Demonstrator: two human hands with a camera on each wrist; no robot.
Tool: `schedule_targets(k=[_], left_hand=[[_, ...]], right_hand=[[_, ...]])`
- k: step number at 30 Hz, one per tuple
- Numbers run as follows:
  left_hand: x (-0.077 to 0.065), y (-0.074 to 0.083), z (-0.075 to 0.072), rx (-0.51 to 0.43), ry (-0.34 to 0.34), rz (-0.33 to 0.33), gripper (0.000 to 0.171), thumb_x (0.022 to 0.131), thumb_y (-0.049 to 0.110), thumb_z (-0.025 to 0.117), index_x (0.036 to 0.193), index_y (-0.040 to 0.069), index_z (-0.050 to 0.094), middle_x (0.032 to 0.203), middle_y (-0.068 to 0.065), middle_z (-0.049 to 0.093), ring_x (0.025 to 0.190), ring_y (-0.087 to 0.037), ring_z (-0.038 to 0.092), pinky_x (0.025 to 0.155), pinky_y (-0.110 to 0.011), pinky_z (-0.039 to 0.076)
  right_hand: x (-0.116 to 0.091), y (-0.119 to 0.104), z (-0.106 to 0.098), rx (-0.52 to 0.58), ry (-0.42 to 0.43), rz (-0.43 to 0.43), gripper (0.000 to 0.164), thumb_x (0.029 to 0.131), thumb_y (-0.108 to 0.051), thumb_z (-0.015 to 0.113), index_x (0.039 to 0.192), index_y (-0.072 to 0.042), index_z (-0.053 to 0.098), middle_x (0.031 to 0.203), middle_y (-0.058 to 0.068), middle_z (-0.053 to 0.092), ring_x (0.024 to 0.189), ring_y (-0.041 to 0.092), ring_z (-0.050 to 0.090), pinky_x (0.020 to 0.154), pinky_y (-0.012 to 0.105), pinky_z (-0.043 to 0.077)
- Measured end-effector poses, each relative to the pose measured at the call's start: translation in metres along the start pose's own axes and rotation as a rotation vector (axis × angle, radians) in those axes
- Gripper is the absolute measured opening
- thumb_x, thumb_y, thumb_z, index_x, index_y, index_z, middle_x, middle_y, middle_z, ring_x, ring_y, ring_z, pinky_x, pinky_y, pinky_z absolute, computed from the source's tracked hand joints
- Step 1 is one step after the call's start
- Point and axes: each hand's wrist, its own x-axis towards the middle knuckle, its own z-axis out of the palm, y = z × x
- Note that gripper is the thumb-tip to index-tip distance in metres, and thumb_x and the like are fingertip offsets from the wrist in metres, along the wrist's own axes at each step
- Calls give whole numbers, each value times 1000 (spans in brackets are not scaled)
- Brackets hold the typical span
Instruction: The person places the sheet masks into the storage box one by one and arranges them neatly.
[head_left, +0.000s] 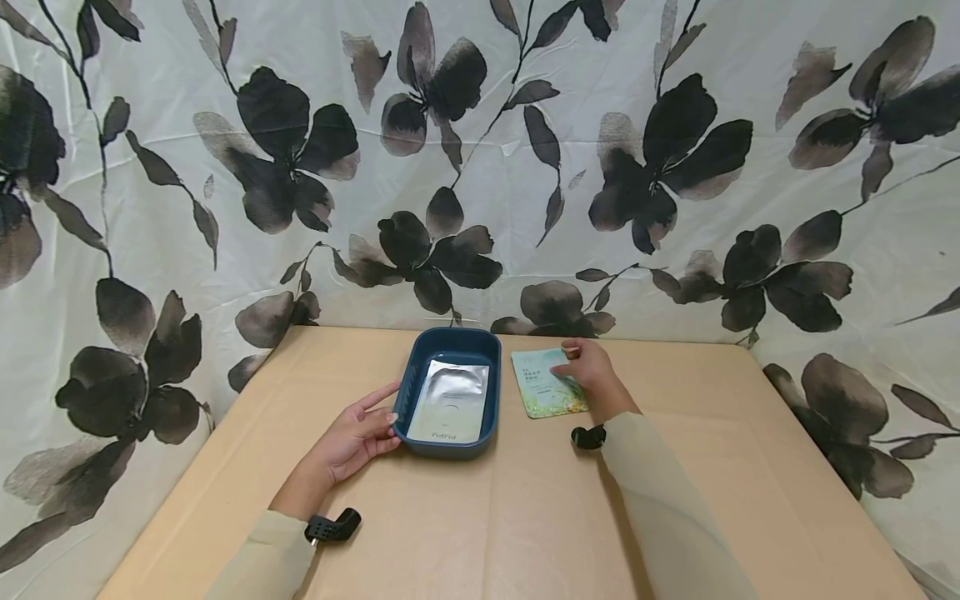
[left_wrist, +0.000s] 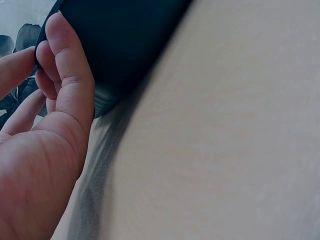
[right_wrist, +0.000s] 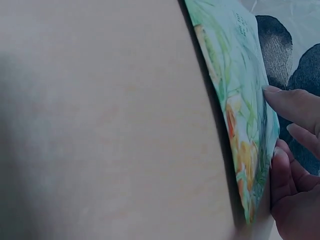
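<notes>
A dark blue rectangular tub stands near the table's far edge. Inside it lies a flat silver and white sachet, its printing upside down in the head view. My left hand grips the tub's left rim, with the thumb on the near side and the other fingers along the edge in the left wrist view. To the right of the tub is a light green sachet printed with flowers and small text. At its right edge, my right hand pinches it between fingers and thumb; the sachet bends there in the right wrist view.
Both things are on a light tan table. Behind it and down both sides hangs a white cloth with dark flowers. A black band sits on the left wrist, another black band on the right.
</notes>
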Motion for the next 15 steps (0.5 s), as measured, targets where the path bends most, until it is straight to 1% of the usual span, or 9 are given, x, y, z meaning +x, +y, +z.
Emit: schedule_targets(k=[5, 9, 12, 15], left_hand=[[0, 0, -1, 5, 10, -2, 67, 105, 6, 54, 164, 19, 25, 109, -6, 71, 83, -15, 70, 85, -31, 62], [1, 0, -1, 3, 4, 0, 67, 105, 5, 54, 164, 18, 24, 109, -6, 71, 83, -15, 70, 85, -31, 62], [1, 0, -1, -1, 0, -2, 67, 105, 5, 54, 164, 18, 24, 108, -6, 71, 83, -15, 70, 85, -32, 62], [0, 0, -1, -7, 3, -6, 67, 105, 5, 54, 164, 18, 24, 109, -6, 71, 83, -15, 70, 85, -32, 62]], right_hand=[[2, -1, 1, -5, 10, 0, 61, 83, -12, 85, 138, -1, 60, 120, 17, 60, 109, 30, 53, 96, 41, 48], [5, 0, 2, -14, 6, 11, 60, 82, -11, 86, 136, -1, 61, 117, 15, 59, 107, 29, 52, 92, 39, 47], [6, 1, 2, -14, 7, 16, 59, 82, -11, 86, 135, -1, 61, 111, 13, 57, 104, 28, 51, 88, 37, 45], [6, 1, 2, -27, 9, 12, 59, 82, -11, 86, 135, -1, 62, 110, 13, 57, 103, 28, 52, 88, 37, 45]])
